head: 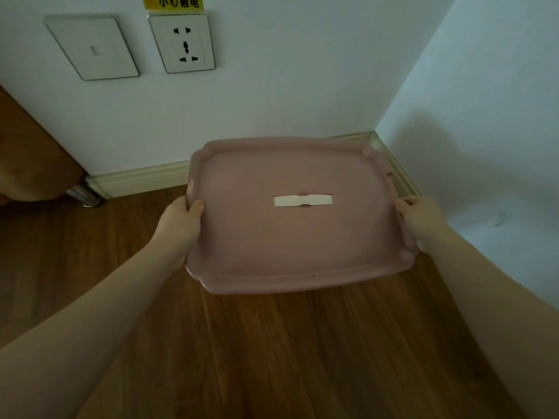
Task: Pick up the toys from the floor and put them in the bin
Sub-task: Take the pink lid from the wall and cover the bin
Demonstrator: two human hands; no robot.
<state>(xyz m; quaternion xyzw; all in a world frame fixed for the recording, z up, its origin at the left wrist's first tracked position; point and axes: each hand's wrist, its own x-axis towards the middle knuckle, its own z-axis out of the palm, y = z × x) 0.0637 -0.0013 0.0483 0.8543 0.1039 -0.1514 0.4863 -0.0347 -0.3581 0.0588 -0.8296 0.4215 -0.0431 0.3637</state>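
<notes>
Head view: a pink bin (290,219) sits in the room corner on the wooden floor (272,358), its lid (257,237) on top and hiding whatever is inside. Behind the bin runs a white wall (287,95) with a pale skirting (139,178); a second wall (490,116) stands just right of it. Above and left of the bin, on the wall, are a socket (182,43), a blank plate (92,47) left of that, and a yellow warning label (173,2) at the top edge. Well left of the bin a brown furniture piece (30,158) stands on a metal leg (83,195).

The lid's long axis runs left to right, parallel to the back wall; a white slot (303,200) at its centre lies the same way.

The left hand (181,225) grips the lid's left edge, thumb on top, fingers curled under. The right hand (422,220) grips the right edge, fingers wrapped over the rim. No toys show on the floor near the bin.
</notes>
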